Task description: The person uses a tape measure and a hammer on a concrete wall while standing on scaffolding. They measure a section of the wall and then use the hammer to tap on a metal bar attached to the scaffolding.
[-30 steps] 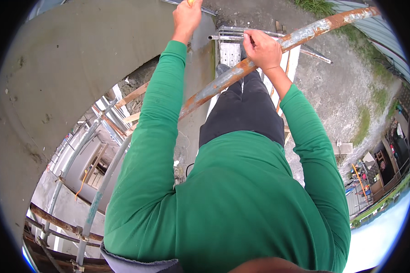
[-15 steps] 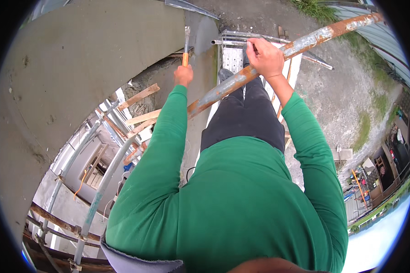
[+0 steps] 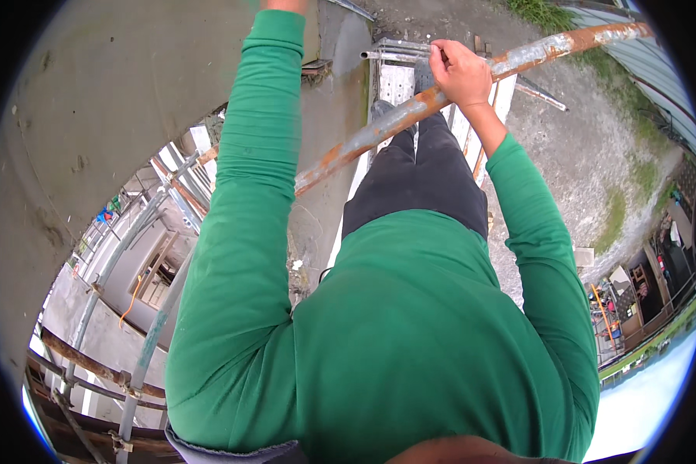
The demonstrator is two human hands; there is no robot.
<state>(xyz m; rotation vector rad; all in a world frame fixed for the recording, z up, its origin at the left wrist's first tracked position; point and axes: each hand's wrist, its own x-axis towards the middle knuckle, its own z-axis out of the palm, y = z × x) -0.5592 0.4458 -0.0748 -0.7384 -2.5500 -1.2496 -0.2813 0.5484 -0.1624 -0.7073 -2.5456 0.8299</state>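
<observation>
My left arm (image 3: 259,116) reaches up to the far edge of the picture. Only the wrist of my left hand (image 3: 284,5) shows there; its fingers, and anything in them, are out of view. My right hand (image 3: 464,73) lies over a long metal pipe (image 3: 363,139) with rust and grey patches and is closed on it, its thumb and forefinger drawn together at the left side. The pipe slants across above my dark-trousered legs. A broad grey concrete surface (image 3: 124,100) stands to the left, close to my raised arm.
My feet are on a perforated metal plank (image 3: 397,83). Metal tubes (image 3: 398,56) lie beyond it. Scaffold poles (image 3: 151,348) stand at the lower left. Gravelly ground (image 3: 553,162) spreads at the right, with a corrugated metal sheet (image 3: 653,97) at the far right.
My left hand, which held a hammer with an orange handle, has swung up and away past the far edge. My right hand stays on the pipe.
</observation>
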